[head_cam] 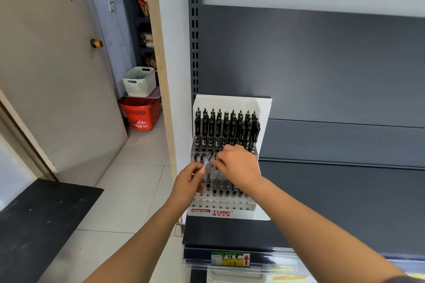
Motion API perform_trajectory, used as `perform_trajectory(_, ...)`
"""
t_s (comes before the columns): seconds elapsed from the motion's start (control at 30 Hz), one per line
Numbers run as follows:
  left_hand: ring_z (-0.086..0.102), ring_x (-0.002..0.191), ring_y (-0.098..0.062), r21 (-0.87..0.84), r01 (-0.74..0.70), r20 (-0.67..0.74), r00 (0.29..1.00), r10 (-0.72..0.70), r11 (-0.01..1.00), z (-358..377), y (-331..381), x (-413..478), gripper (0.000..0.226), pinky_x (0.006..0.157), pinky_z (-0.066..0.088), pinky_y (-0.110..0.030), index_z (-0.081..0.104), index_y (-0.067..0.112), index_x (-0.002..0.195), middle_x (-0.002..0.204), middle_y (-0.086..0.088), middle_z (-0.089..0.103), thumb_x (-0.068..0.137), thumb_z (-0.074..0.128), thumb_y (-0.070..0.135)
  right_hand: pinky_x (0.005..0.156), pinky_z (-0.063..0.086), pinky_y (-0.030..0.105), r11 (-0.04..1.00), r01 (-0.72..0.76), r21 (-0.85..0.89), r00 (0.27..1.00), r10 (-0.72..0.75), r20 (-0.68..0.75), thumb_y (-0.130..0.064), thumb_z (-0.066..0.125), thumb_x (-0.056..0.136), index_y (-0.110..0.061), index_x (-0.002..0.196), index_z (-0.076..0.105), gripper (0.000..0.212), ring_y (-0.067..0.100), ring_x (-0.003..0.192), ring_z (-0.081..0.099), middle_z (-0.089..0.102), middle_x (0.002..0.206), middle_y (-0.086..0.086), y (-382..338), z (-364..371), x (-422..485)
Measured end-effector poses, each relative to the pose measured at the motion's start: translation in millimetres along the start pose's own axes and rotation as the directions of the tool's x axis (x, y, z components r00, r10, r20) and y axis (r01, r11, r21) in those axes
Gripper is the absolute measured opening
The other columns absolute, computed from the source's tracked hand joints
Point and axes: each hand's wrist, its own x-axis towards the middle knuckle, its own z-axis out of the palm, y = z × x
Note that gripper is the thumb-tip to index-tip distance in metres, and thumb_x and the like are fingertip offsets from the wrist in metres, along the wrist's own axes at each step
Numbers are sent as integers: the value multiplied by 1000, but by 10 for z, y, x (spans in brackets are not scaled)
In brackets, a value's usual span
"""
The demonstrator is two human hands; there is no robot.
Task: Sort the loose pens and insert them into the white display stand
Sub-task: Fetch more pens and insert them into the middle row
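At far left a door [57, 76] stands ajar, with a red basket [140, 112] on the floor past it. Next comes the left hand [189, 182], its fingers and thumb pinching a loose pen [208, 159] by the lower end. The pen slants up and to the right, its upper end over the middle tier and pointing towards the right hand [238, 165]. That hand is just beside it, back to the camera, fingers curled down over the middle tier. Whether they grip a pen there or only touch the pens is hidden, so I cannot tell. Both hands hover in front of the stand [264, 110], which sits at the left end of a dark shelf [345, 190]. Its back row [226, 126] is full of upright black pens, the tier below holds some clear ones, and the front holes look mostly empty. The coming move likely turns on this: free holes lie just below and ahead of the pen, so its long axis must swing from slanted to upright. The left hand, which holds it, is the nearer one to seat it.
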Motion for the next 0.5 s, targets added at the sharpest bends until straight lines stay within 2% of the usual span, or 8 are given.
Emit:
perform_trajectory(0.1, 58, 58, -7, -40, -16, -26, 1000, 15, 999, 4, 22, 12, 12, 66, 57, -29, 59, 16, 86, 68, 0, 57, 93, 52, 9, 72, 44, 32, 995, -21, 100, 1000, 21, -1, -28, 38, 100, -20, 112, 64, 30, 23, 105, 55, 61, 108, -1, 19, -74, 27)
perform_trajectory(0.17, 60, 62, -11, -57, -28, -30, 999, 26, 998, 11, 52, 24, 10, 67, 56, -28, 59, 14, 90, 71, -3, 59, 93, 52, 7, 78, 48, 33, 956, -60, 287, 998, 55, 26, -21, 39, 99, -20, 123, 60, 32, 18, 101, 58, 62, 115, -1, 3, -130, 53)
perform_trajectory(0.2, 60, 64, -13, -61, -34, -30, 999, 33, 998, 15, 70, 30, 9, 69, 55, -30, 58, 12, 92, 73, -4, 59, 94, 51, 7, 79, 49, 31, 913, -89, 399, 996, 75, 51, -21, 42, 97, -20, 124, 59, 31, 12, 92, 59, 64, 112, -1, -17, -155, 65)
perform_trajectory(0.23, 60, 67, -14, -58, -44, -29, 999, 43, 997, 15, 85, 35, 9, 72, 54, -33, 58, 11, 94, 75, -4, 60, 94, 50, 7, 78, 49, 27, 858, -117, 501, 993, 90, 77, -21, 46, 96, -20, 122, 60, 29, 7, 83, 58, 65, 105, -3, -40, -171, 74)
perform_trajectory(0.3, 60, 73, -13, -26, -69, -8, 998, 69, 997, 13, 111, 35, 9, 75, 51, -33, 58, 10, 98, 80, -3, 62, 95, 49, 8, 75, 47, 17, 759, -150, 634, 989, 112, 100, -22, 55, 93, -21, 110, 64, 19, 2, 79, 57, 63, 90, -10, -79, -192, 80)
perform_trajectory(0.37, 60, 78, -10, 25, -96, 29, 995, 96, 995, 4, 134, 24, 11, 75, 49, -27, 59, 10, 101, 84, 0, 65, 94, 51, 10, 73, 48, 17, 700, -162, 696, 987, 128, 101, -20, 58, 92, -23, 94, 63, 6, 5, 77, 61, 64, 83, -10, -103, -209, 78)
perform_trajectory(0.43, 58, 78, -4, 73, -124, 30, 992, 122, 990, -12, 147, 17, 10, 72, 46, -20, 61, 14, 99, 85, 7, 64, 94, 52, 12, 71, 53, 24, 684, -164, 710, 986, 137, 96, -19, 59, 92, -23, 87, 60, 7, 11, 75, 65, 66, 79, -6, -116, -229, 74)
perform_trajectory(0.5, 56, 83, 0, 140, -154, -30, 987, 160, 978, -42, 152, 26, 12, 71, 44, -14, 62, 19, 100, 91, 10, 62, 93, 54, 14, 69, 54, 25, 717, -155, 679, 986, 154, 62, -20, 58, 92, -25, 84, 58, 9, 12, 74, 64, 65, 78, -6, -118, -254, 77)
